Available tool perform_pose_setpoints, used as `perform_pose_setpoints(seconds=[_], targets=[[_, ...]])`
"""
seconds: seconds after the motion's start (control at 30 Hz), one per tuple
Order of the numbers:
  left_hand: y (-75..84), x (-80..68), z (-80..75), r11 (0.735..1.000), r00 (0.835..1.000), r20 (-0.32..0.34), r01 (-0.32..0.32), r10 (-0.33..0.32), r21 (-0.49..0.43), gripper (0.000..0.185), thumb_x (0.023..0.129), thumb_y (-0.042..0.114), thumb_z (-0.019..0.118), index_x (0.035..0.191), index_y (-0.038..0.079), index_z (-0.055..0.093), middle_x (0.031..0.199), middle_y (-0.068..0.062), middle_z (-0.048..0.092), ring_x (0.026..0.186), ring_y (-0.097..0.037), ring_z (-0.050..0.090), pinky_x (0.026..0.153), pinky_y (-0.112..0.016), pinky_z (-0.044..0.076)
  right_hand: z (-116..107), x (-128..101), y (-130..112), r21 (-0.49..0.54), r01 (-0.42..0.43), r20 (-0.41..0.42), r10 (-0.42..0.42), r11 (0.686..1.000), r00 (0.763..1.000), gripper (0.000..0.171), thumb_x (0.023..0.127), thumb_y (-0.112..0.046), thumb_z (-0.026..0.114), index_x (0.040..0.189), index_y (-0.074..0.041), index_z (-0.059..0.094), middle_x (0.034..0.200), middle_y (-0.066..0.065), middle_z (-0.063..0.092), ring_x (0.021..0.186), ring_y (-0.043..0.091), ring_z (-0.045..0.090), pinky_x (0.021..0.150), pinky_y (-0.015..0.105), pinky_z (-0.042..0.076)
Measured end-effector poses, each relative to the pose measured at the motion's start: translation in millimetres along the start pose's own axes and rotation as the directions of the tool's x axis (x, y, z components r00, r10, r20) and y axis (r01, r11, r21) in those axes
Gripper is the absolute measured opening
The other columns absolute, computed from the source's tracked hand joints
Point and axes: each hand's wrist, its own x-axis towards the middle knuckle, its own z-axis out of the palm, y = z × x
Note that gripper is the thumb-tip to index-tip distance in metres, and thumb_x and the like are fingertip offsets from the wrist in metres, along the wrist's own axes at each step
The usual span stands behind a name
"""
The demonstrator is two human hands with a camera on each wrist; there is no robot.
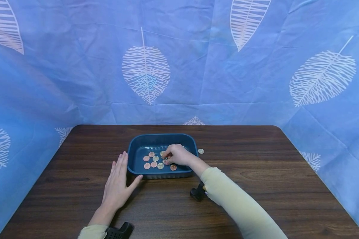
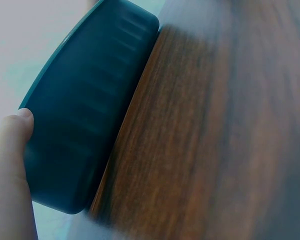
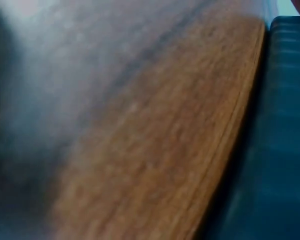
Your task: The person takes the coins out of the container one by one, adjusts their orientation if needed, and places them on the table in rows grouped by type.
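Only in head view: coins (image 1: 153,164)

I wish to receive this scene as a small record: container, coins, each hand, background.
container: blue tray on brown table
coins inside: several coins, reddish and paler
coin outside: one pale coin, right of tray
left hand: fingers straight, thumb touching tray
right hand: over tray, fingers bent at coins; grip unclear
background: blue cloth, white leaf pattern
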Motion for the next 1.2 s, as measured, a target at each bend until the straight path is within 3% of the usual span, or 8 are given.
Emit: perform_pose_setpoints(seconds=[0.27, 0.57, 1.0, 1.2], targets=[[0.8, 0.3, -0.1, 1.0, 1.0, 0.001, 0.0, 0.0, 0.0, 0.09, 0.087, 0.05, 0.062, 0.152, 0.007, 0.018, 0.155, -0.017, 0.024, 0.142, -0.032, 0.02, 0.117, -0.036, 0.005, 0, 1, 0, 0.0, -0.025, 0.009, 0.025, 1.0, 1.0, 0.009, 0.083, -0.01, 0.074, 0.092, -0.008, 0.071, 0.087, 0.001, 0.059, 0.073, 0.012, 0.049, 0.063, 0.022, 0.043], [1.6, 1.2, -1.5, 1.0, 1.0, 0.005, 0.001, -0.001, -0.003, 0.09, 0.087, 0.05, 0.063, 0.152, 0.005, 0.02, 0.155, -0.016, 0.023, 0.141, -0.035, 0.023, 0.116, -0.04, 0.008, 0, 2, -1, 0.025, -0.017, 0.013, 0.016, 1.0, 1.0, 0.012, 0.082, -0.009, 0.075, 0.089, -0.009, 0.065, 0.084, 0.002, 0.055, 0.074, 0.013, 0.048, 0.065, 0.024, 0.044], [0.9, 1.6, -1.9, 1.0, 1.0, 0.012, 0.005, -0.005, -0.006, 0.09, 0.087, 0.05, 0.062, 0.152, 0.006, 0.019, 0.155, -0.016, 0.022, 0.141, -0.034, 0.022, 0.117, -0.039, 0.007, -8, 0, -2, 0.117, -0.026, 0.024, 0.023, 0.993, 0.999, 0.008, 0.084, 0.0, 0.07, 0.089, -0.007, 0.067, 0.081, -0.002, 0.062, 0.072, 0.009, 0.058, 0.067, 0.023, 0.05], [0.5, 2.1, -1.3, 1.0, 1.0, 0.007, 0.002, -0.002, 0.003, 0.09, 0.087, 0.052, 0.062, 0.152, 0.005, 0.02, 0.155, -0.016, 0.024, 0.141, -0.034, 0.022, 0.116, -0.04, 0.009, -23, -5, -4, 0.113, 0.037, -0.001, -0.037, 0.993, 0.999, 0.008, 0.087, 0.0, 0.066, 0.093, -0.005, 0.069, 0.086, 0.001, 0.066, 0.076, 0.008, 0.061, 0.07, 0.022, 0.051]])
